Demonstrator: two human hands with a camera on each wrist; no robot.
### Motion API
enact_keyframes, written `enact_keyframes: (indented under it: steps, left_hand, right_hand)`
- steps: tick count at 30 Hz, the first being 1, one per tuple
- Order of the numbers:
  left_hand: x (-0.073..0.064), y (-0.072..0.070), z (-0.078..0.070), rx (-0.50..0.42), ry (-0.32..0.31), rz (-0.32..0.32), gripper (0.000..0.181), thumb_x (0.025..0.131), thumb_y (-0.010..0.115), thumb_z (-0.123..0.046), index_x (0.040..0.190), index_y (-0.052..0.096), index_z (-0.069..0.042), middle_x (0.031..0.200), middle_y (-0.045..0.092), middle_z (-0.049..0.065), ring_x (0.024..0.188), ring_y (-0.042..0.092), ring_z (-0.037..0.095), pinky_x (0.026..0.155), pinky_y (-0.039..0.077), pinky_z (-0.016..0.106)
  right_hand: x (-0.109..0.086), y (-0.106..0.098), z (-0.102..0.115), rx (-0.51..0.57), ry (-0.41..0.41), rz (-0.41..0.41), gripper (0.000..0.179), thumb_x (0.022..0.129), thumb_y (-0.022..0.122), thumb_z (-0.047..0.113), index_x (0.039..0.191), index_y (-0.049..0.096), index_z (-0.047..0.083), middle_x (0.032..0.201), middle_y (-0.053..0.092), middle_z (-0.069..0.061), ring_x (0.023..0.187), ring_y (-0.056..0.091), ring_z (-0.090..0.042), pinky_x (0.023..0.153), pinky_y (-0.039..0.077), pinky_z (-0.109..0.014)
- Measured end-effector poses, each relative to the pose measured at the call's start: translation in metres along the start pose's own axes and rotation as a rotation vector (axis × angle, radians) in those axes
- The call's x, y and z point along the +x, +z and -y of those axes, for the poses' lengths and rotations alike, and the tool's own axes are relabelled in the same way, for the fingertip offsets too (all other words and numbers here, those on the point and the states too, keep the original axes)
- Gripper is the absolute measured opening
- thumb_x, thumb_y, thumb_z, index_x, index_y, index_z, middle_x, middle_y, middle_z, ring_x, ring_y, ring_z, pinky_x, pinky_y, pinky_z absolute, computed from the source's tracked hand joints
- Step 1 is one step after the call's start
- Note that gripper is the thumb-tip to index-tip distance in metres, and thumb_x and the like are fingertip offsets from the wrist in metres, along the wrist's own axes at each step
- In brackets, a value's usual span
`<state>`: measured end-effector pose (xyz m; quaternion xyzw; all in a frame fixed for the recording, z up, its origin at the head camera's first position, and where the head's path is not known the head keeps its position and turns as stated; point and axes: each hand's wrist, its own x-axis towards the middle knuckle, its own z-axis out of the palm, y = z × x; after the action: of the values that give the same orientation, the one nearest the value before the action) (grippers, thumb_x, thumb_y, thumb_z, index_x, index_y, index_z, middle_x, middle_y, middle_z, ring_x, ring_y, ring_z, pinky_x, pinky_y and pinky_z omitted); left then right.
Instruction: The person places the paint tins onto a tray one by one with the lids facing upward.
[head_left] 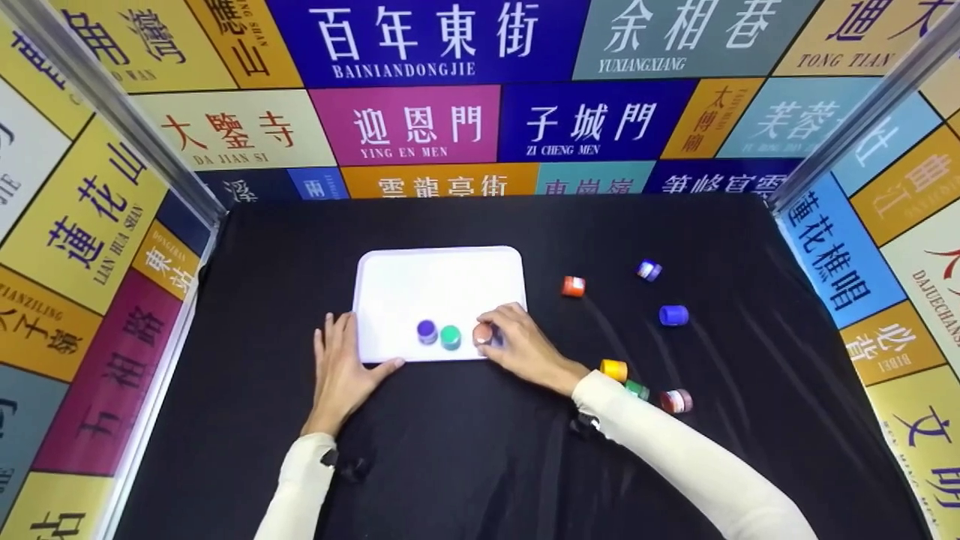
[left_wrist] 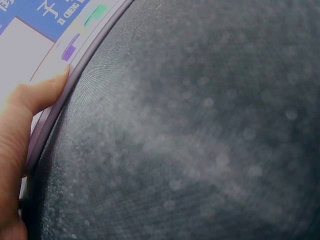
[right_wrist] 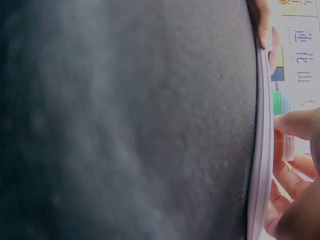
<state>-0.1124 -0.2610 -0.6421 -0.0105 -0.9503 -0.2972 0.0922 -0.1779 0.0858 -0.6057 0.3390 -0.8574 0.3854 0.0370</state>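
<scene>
A white rectangular tray (head_left: 439, 289) lies on the black cloth. At its front left corner rests my left hand (head_left: 343, 375), fingers straight along the left side and thumb (left_wrist: 47, 90) on the front rim. My right hand (head_left: 525, 349) pinches a small orange-brown paint jar (head_left: 481, 333) between thumb and fingers, at the tray's front right. Left of that jar, a green-lidded jar (head_left: 450, 337) and a purple-lidded jar (head_left: 427, 331) stand on the tray side by side. The right wrist view shows the held jar (right_wrist: 288, 147) partly hidden by the fingers.
Right of the tray lie an orange-red jar (head_left: 574, 286), a dark blue jar (head_left: 649, 270) and a violet jar (head_left: 673, 315). Nearer, by the right sleeve, are a yellow jar (head_left: 613, 370), a green jar (head_left: 637, 390) and a dark red jar (head_left: 676, 401). Sign-covered walls enclose the table.
</scene>
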Motion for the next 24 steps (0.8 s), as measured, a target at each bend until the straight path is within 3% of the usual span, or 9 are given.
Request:
enact_keyframes:
  steps: [10, 24]
  left_hand:
    - [0.0, 0.001, -0.001, -0.002, 0.016, -0.019, 0.121, 0.081, 0.091, -0.061, 0.165, 0.038, 0.007, 0.168, 0.041, 0.03, 0.166, 0.015, 0.053, 0.135, 0.001, 0.066]
    - [0.0, 0.001, -0.001, 0.012, 0.01, -0.005, 0.122, 0.081, 0.091, -0.062, 0.166, 0.036, 0.007, 0.168, 0.04, 0.031, 0.166, 0.015, 0.053, 0.136, 0.001, 0.065]
  right_hand:
    - [-0.002, -0.024, 0.002, -0.012, 0.025, 0.039, 0.044, 0.092, 0.09, 0.021, 0.127, 0.074, 0.001, 0.12, 0.074, -0.009, 0.122, 0.06, -0.028, 0.108, 0.051, -0.046]
    - [-0.007, -0.058, -0.008, -0.093, 0.04, 0.031, 0.043, 0.093, 0.088, 0.019, 0.129, 0.073, -0.001, 0.122, 0.074, -0.009, 0.123, 0.059, -0.03, 0.109, 0.05, -0.047]
